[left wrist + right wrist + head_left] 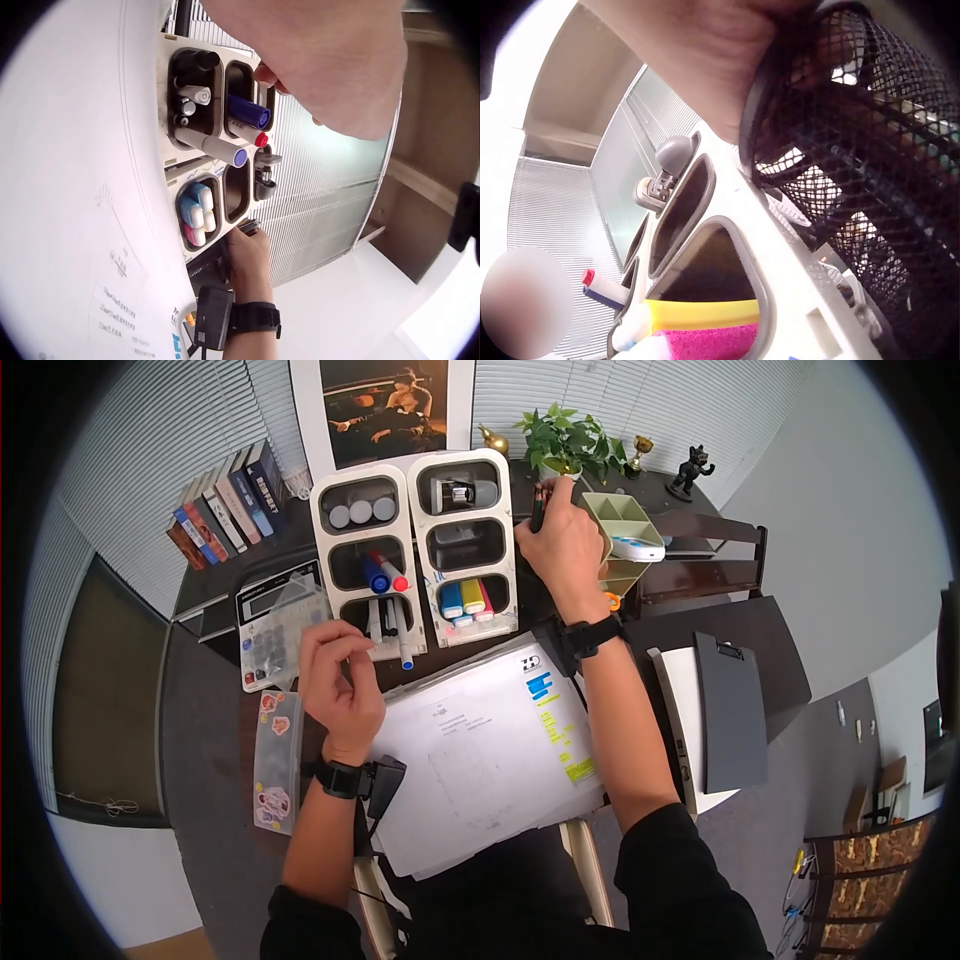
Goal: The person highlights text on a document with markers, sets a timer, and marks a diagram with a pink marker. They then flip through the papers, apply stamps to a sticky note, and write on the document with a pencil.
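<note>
My right hand (565,550) is right of the white organizer (413,520), its fingers curled round dark pens (538,512). In the right wrist view the hand is at the rim of a black mesh pen holder (885,142). My left hand (340,685) hovers in front of the organizer's left column, fingers loosely bent and nothing in them. Near it, a blue marker (251,112), a red-tipped marker (251,135) and a white blue-tipped marker (217,146) poke out of the compartments. Yellow, blue and pink highlighters (465,600) fill the lower right one.
Papers (470,750) cover the front of the desk. A calculator (275,615) and a sticker-covered clear case (275,760) lie at left, books (225,505) behind. Right stand a green box (615,510), a potted plant (570,440) and a dark clipboard (730,710).
</note>
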The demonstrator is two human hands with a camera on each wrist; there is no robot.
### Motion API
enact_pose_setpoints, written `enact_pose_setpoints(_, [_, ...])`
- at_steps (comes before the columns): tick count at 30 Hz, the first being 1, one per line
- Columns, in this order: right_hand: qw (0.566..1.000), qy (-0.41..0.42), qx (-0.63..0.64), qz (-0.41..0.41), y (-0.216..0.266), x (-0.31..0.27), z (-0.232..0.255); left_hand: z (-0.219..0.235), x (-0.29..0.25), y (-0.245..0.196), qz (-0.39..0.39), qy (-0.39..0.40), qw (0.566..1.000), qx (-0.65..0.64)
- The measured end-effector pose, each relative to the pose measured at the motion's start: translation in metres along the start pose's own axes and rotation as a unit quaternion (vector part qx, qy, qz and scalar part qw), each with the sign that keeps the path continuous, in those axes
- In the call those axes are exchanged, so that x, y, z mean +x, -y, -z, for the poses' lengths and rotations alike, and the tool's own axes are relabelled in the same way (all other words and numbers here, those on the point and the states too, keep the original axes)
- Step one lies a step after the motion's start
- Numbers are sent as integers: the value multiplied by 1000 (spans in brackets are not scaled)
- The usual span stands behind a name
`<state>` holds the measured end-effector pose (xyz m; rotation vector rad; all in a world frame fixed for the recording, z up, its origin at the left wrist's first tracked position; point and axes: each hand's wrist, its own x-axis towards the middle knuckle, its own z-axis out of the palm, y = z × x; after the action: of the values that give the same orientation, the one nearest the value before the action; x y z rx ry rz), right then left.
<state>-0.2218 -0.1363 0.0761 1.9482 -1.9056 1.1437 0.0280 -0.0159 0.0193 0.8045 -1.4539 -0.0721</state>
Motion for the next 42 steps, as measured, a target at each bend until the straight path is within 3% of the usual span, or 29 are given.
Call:
enact_pose_setpoints(15, [997, -38, 53, 37, -7, 2, -4, 3, -2, 3, -3, 15, 1000, 5])
enact_pose_setpoints(29, [997, -35, 72, 18, -3, 6, 10, 3, 0, 0, -18, 32, 999, 2])
enact_pose_setpoints(32, [995, -43, 87, 24, 0, 8, 16, -1, 1, 0, -4, -6, 1000, -12])
enact_pose_setpoints(42, [994, -31, 103, 18, 2, 9, 25, -2, 2, 0, -17, -6, 1000, -5])
